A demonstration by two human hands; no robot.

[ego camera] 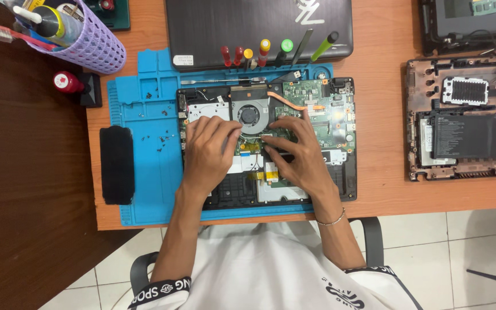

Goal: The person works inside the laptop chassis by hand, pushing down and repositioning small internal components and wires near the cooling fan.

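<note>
Blue silicone mat (144, 109) lies under the one opened laptop (340, 172) we are working in, near the front edge of the orange desk (386, 195). Both our hands are inside that chassis, close together. Our left hand (208, 152) lies palm down with fingers bent, tips pressing just beside the single round fan (250, 115); we cannot tell whether they pinch anything. Our right hand (299, 152) is spread, fingers splayed flat over the green circuit board (311, 97), gripping nothing we can see.

We count six upright tools (265, 53) along the mat's back edge: two red-handled, two yellow, one green, one black with a green tip. Behind them sits one closed dark laptop (231, 28). One black pad (116, 165) lies at the mat's left edge, several loose screws (162, 140) between it and the chassis. One lilac basket (96, 43) stands far left. A second stripped chassis (466, 120) lies well apart on the right, with bare desk between.
</note>
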